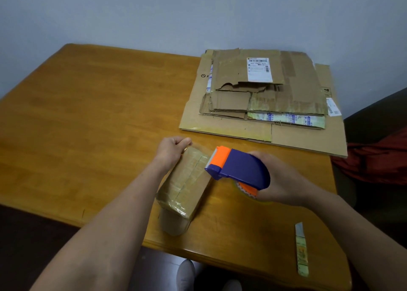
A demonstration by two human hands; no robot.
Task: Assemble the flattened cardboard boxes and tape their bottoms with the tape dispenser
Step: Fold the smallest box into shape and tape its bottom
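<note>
A small assembled cardboard box (187, 185) stands on the wooden table (88, 119) near its front edge, with tape over its top seam. My left hand (172, 148) grips the box's far end, fingers curled over the edge. My right hand (279, 178) holds a purple and orange tape dispenser (239, 169) just right of the box, its orange blade end pointing toward the box's far right side. A stack of flattened cardboard boxes (264, 97) lies at the back right of the table.
A strip of used tape (301, 249) lies on the table at the front right. A dark chair with a red cloth (378, 158) stands right of the table. A grey wall runs behind. A shoe (186, 275) shows below the table's edge.
</note>
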